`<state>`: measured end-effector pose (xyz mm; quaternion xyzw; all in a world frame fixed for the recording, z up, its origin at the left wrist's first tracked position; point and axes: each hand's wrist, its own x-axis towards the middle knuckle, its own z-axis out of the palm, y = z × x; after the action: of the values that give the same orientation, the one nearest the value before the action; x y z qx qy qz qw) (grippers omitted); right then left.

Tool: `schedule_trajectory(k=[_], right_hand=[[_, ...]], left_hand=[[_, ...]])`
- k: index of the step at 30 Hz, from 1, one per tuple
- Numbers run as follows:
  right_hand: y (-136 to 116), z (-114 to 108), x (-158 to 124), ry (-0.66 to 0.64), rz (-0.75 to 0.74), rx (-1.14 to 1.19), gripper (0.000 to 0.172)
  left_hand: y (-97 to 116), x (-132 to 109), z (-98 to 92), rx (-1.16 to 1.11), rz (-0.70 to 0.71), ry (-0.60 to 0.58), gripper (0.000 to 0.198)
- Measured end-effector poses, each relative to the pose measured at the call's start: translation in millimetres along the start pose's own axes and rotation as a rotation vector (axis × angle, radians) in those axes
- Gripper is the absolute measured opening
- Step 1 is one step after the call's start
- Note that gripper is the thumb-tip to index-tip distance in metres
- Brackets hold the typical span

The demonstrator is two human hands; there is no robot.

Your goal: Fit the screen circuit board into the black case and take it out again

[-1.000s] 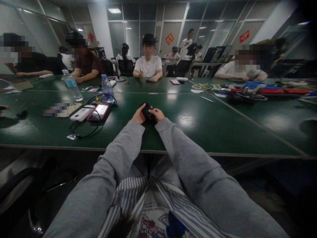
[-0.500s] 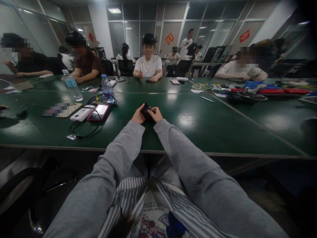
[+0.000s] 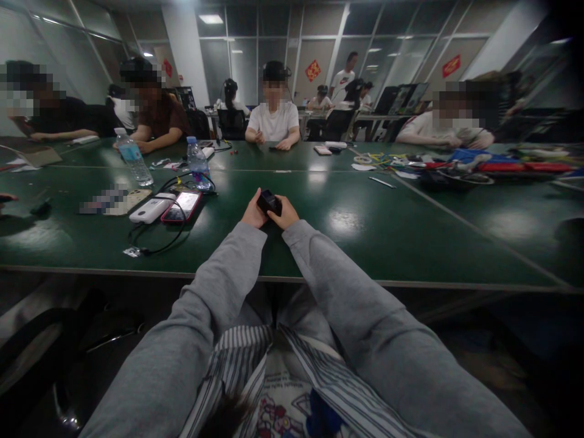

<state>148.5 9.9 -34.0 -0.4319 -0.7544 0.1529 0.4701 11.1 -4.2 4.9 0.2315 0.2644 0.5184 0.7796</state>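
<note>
A small black boxy object is held between both of my hands just above the green table, straight ahead of me. My left hand grips its left side with curled fingers. From the right, my right hand closes on it, fingers under and beside it. Grey sleeves cover both forearms. What the black object is cannot be made out.
To the left lie a red-cased phone, a white power bank, black cables and two water bottles. Clutter of coloured parts fills the far right. Several people sit around the table's far side.
Both hands have turned the black object so it tilts up and shows more of its top. The right hand's fingers slid from its top to its side.
</note>
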Motion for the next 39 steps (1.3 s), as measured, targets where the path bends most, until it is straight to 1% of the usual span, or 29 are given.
schedule_trajectory(k=[4,6,9,12,14,18,21,25,28,30,34,37,39], right_hand=[[-5.3,-5.3,-1.1,0.056,-0.042,-0.011,0.062],[-7.3,-7.3,-1.4,0.095,-0.058,-0.003,0.062],[-7.7,-8.1,-1.4,0.128,-0.032,0.019,0.065],[-6.7,-6.7,-1.8,0.108,-0.003,0.036,0.069],[-6.9,-5.6,-2.4,0.098,-0.029,0.024,0.07],[-10.0,-4.5,-4.0,0.102,-0.108,-0.019,0.063],[-12.3,-3.9,-4.5,0.081,-0.125,-0.024,0.059],[-14.2,-3.3,-4.6,0.048,-0.108,-0.02,0.055],[-17.5,-4.2,-5.3,0.031,-0.071,-0.008,0.056],[-21.0,-5.9,-6.1,0.09,-0.057,-0.007,0.054],[-24.4,-13.1,-4.9,0.289,-0.062,-0.039,0.052],[-16.8,-22.0,-0.1,0.393,-0.052,-0.091,0.051],[-6.4,-28.6,3.8,0.411,-0.032,-0.158,0.049]], left_hand=[[-0.2,-0.8,-0.5,0.036,0.013,-0.007,0.055],[-0.7,0.2,-1.6,0.037,0.032,0.004,0.058],[-1.3,2.9,-4.7,0.034,0.049,0.025,0.061],[-1.6,5.5,-7.6,0.043,0.037,0.04,0.067],[-1.6,6.1,-8.3,0.045,0.029,0.026,0.07],[-1.4,4.0,-6.1,0.019,0.038,-0.058,0.069],[-1.6,1.8,-3.5,-0.011,0.033,-0.091,0.068],[-2.0,2.5,-4.4,-0.027,0.037,-0.093,0.071],[-2.6,4.8,-7.4,-0.039,0.026,-0.058,0.073],[-3.1,5.6,-8.6,-0.049,0.019,-0.035,0.074],[-3.4,4.8,-7.9,-0.071,0.029,-0.003,0.071],[-2.6,4.1,-6.8,-0.081,0.024,0.018,0.071],[-1.9,4.4,-6.5,-0.09,0.026,0.016,0.07]])
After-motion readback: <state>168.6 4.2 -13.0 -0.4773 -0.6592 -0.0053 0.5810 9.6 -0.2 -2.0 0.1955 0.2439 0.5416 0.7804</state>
